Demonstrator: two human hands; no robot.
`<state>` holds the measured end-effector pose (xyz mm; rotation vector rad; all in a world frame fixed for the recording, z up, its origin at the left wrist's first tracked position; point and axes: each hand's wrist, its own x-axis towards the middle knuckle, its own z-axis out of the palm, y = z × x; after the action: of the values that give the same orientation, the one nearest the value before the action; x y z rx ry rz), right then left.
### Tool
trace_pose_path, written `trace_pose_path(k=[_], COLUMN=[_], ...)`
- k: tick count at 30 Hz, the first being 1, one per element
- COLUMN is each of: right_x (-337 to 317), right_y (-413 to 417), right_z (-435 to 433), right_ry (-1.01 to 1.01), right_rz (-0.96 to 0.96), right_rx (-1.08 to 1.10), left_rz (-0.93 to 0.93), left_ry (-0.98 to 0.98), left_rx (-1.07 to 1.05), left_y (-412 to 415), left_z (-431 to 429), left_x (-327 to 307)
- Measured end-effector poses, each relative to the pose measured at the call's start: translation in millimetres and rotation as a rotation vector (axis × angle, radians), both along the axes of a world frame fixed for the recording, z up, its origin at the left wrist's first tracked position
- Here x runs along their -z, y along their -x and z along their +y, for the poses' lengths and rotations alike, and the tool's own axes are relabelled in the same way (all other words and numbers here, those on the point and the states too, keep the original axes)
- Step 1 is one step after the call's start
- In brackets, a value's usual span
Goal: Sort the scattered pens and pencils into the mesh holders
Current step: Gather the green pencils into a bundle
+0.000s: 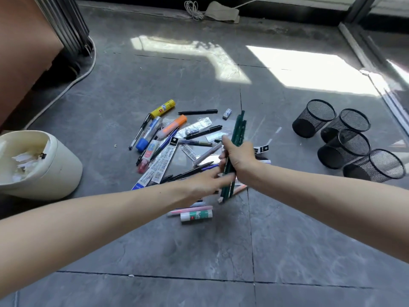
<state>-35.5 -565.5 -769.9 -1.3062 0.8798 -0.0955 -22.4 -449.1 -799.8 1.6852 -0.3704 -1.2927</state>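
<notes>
My right hand (240,159) grips a bundle of dark green pencils (238,131), held upright above the pile. My left hand (204,182) reaches in from the left with fingers extended, its fingertips touching the lower part of the bundle. Under both hands lies a heap of scattered pens, markers and packets (168,147) on the grey floor, with an orange highlighter (174,125) and a yellow glue stick (162,108) at its far side. A pink pen (190,210) and a green-labelled glue stick (196,216) lie nearest me. Several black mesh holders (346,138) stand at the right.
A cream waste bin (44,169) with paper scraps stands at the left. A white cable (66,87) runs along the floor by a brown cabinet (24,52). A small eraser (226,113) lies beyond the pile. Sunlit patches mark the floor further back.
</notes>
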Motion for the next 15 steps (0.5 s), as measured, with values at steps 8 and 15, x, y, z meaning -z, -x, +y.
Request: trace_pose_path(k=[8,15], right_x=[-6.8,5.3], right_y=[43.8,75.6], right_z=[-12.9,-25.3], right_ry=[0.116,0.228], right_rz=[0.063,-0.051], right_rx=[-0.076,0.022], left_rz=[0.023,-0.305], left_ry=[0.149,0.098], left_rx=[-0.004,0.018], left_y=[38.4,56.8], left_z=[-44.6,-80.4], left_x=[-11.6,2.9])
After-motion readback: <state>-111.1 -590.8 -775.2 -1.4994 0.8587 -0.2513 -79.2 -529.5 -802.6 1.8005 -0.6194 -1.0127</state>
